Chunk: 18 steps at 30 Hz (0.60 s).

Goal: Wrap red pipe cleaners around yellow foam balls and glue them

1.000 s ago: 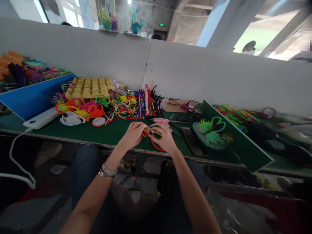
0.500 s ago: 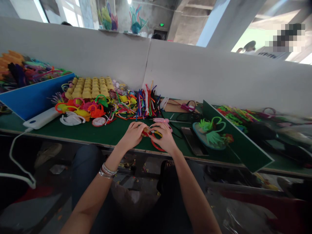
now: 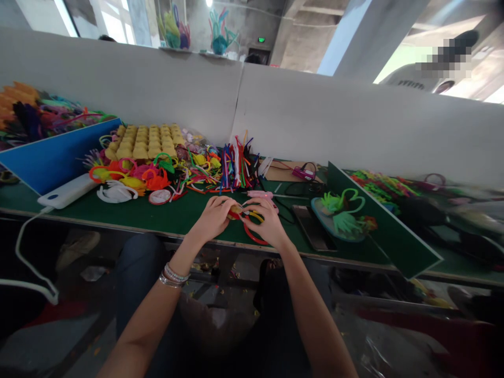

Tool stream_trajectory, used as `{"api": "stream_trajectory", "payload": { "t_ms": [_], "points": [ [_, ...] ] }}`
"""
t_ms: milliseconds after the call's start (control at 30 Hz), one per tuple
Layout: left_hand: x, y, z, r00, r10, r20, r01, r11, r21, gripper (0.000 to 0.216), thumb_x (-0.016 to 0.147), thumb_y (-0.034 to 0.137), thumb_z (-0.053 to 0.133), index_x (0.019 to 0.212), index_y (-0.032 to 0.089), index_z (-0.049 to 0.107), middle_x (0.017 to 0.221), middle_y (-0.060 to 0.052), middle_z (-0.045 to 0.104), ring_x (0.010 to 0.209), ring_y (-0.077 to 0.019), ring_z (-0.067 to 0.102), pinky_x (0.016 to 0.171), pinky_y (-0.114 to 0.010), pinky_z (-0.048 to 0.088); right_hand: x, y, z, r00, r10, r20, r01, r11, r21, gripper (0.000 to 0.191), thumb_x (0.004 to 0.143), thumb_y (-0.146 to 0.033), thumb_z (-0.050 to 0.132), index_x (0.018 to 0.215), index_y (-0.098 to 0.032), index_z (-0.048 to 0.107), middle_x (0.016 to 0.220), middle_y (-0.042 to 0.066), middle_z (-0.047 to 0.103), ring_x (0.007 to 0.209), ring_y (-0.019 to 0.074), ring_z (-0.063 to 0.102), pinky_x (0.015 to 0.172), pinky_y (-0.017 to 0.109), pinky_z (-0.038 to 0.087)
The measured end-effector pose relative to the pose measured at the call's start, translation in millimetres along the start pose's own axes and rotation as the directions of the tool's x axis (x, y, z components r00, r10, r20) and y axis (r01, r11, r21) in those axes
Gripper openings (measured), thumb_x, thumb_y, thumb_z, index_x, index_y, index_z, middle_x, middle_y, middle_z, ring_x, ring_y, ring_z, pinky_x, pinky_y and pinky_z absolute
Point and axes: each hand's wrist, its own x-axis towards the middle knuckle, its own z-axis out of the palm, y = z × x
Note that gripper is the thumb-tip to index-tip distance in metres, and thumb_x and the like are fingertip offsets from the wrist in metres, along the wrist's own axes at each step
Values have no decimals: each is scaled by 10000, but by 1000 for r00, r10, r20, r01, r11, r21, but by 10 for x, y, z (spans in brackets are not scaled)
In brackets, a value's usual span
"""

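A small yellowish piece with a red edge, which looks like an egg-carton cup, is between my two hands just above the table's front edge. My left hand is closed on its left side, fingers curled over the top. At its right edge my right hand is closed in a pinch, thumb and forefinger near a small whitish bit. A red loop with some yellow inside shows under my right palm. I cannot tell whether it belongs to the piece or is a tool's handle. Behind that hand lies a pink glue gun.
A phone and a tray of green fuzzy figures lie to the right, beside a green divider. Colourful pipe cleaners, a yellow egg carton and a white power strip stand behind and left.
The fingers of my left hand have shifted slightly, and more of the yellowish piece shows. Beyond the partition, a person in the background has moved. Things on the table stay put.
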Motion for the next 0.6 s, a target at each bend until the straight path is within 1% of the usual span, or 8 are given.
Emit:
{"api": "stream_trajectory", "payload": {
  "t_ms": [233, 367, 467, 533, 600],
  "points": [
    [-6, -12, 29, 1000, 5, -23, -6, 1000, -20, 389, 730, 71, 536, 1098, 179, 465, 1112, -107, 592, 1125, -234, 505, 969, -421, 358, 11, -19, 3, 999, 26, -22, -26, 999, 24, 100, 779, -282, 627, 865, -239, 651, 997, 61, 631, 1015, 219, 568, 929, 419, 452],
    [-11, -27, 46, 998, -28, -55, 24, 997, -72, 372, 740, 182, 602, 1083, 174, 458, 1120, -100, 588, 1103, -235, 520, 952, -415, 373, 32, -47, -5, 998, 30, -55, -27, 998, 60, 92, 823, -281, 581, 859, -230, 649, 972, 62, 641, 1016, 211, 575, 933, 415, 445],
    [-8, -33, 48, 995, -54, -84, 45, 993, -106, 376, 735, 247, 633, 1064, 169, 468, 1107, -101, 587, 1077, -234, 535, 939, -414, 387, 45, -59, -24, 993, 36, -113, -22, 993, 119, 105, 830, -306, 570, 815, -221, 630, 944, 65, 647, 1000, 214, 584, 916, 415, 452],
    [-4, -34, 51, 993, -78, -91, 66, 990, -126, 389, 722, 268, 654, 1054, 171, 477, 1096, -95, 587, 1067, -234, 541, 937, -411, 394, 42, -57, -36, 985, 79, -156, -53, 985, 164, 128, 819, -333, 582, 769, -217, 603, 891, 57, 649, 940, 210, 601, 871, 401, 470],
    [-2, -32, 56, 989, -106, -101, 90, 985, -147, 410, 708, 287, 672, 1055, 177, 483, 1095, -88, 583, 1071, -233, 542, 940, -403, 397, 27, -48, -42, 968, 167, -185, -124, 967, 221, 180, 808, -366, 589, 716, -212, 566, 772, 33, 635, 789, 188, 615, 760, 358, 496]
  ]
}}
